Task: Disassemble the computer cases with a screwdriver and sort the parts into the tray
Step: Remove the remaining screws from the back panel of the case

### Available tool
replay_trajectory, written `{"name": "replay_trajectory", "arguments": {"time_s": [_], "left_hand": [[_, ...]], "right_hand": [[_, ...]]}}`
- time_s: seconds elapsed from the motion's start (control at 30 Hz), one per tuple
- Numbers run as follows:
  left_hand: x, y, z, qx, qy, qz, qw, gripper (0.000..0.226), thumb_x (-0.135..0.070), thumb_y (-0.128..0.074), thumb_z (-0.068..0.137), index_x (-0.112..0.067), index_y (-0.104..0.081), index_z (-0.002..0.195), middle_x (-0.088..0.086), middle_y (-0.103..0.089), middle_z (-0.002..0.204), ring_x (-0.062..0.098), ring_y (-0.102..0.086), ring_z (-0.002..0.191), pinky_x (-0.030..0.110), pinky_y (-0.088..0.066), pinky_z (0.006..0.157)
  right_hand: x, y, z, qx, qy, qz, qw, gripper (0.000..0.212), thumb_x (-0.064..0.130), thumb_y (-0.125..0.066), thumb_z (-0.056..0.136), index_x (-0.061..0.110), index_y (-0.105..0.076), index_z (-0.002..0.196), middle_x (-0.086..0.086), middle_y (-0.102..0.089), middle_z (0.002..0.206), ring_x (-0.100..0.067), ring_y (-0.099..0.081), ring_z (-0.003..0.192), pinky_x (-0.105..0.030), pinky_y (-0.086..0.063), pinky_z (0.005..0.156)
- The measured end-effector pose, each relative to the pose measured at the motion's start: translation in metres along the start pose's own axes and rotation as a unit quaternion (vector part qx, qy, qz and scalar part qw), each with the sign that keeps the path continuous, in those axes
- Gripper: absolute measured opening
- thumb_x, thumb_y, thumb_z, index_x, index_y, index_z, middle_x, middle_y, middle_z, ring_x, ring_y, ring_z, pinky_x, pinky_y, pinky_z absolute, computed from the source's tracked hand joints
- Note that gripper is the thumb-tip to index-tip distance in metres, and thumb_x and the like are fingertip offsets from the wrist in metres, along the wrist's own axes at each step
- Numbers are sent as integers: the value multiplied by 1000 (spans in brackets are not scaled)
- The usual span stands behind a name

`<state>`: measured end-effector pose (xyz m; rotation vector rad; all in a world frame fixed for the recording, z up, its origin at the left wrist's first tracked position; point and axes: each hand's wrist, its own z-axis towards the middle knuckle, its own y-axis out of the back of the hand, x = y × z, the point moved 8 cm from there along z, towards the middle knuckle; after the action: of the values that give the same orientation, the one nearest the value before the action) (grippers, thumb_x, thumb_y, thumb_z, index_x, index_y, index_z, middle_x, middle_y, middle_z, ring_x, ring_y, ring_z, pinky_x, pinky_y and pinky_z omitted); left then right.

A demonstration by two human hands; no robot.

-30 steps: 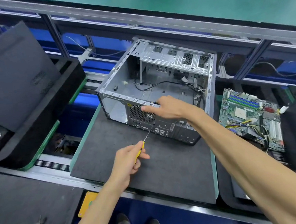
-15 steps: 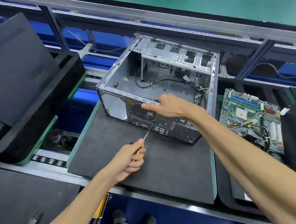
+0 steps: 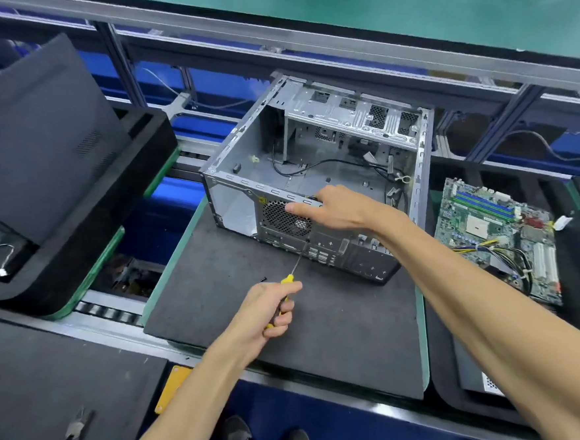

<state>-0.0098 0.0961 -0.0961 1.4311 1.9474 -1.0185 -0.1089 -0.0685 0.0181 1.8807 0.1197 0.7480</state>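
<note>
Case (image 3: 316, 170) sits open-sided at frame centre on a mat (image 3: 218, 293), bare mat before it. Left hand (image 3: 271, 310) grips a screwdriver (image 3: 288, 290), tip at the rear panel; right hand (image 3: 332, 211) rests flat-fingered on the case's top edge. No writing is legible.

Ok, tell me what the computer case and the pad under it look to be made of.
Computer case: bare sheet metal, probably steel, judging by its grey sheen, stamped slots and folded edges. Pad: likely dark foam or rubber, matte and lightly textured, no shine.
</note>
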Motion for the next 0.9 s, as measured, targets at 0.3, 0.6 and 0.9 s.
{"name": "replay_trajectory", "arguments": {"time_s": [0.3,0.6,0.9], "left_hand": [[-42,16,-35,-306,-299,487,761,24,-46,-62,93,-29,-45,96,-10,-57,60,19,-56,57,29,-32,51],[-14,8,-9,-180,-200,147,952,37,-32,-69,92,-13,-44,74,-4,-46,54,11,-28,43,24,-22,41],[24,-34,-6,125,189,-487,843,23,-18,-70,81,-5,-54,92,-5,-39,63,3,-14,38,18,-8,27]], "right_hand": [[-2,1,-1,0,-11,4,1000,70,81,-43,85,16,-30,64,0,-33,55,-20,-30,49,-30,-24,51],[-3,0,4,-14,9,-14,1000,70,80,-40,88,13,-36,65,-3,-40,54,-19,-36,47,-30,-29,48],[-3,0,3,-9,18,-12,1000,72,81,-40,87,11,-40,70,-3,-39,56,-20,-34,48,-30,-29,48]]}}
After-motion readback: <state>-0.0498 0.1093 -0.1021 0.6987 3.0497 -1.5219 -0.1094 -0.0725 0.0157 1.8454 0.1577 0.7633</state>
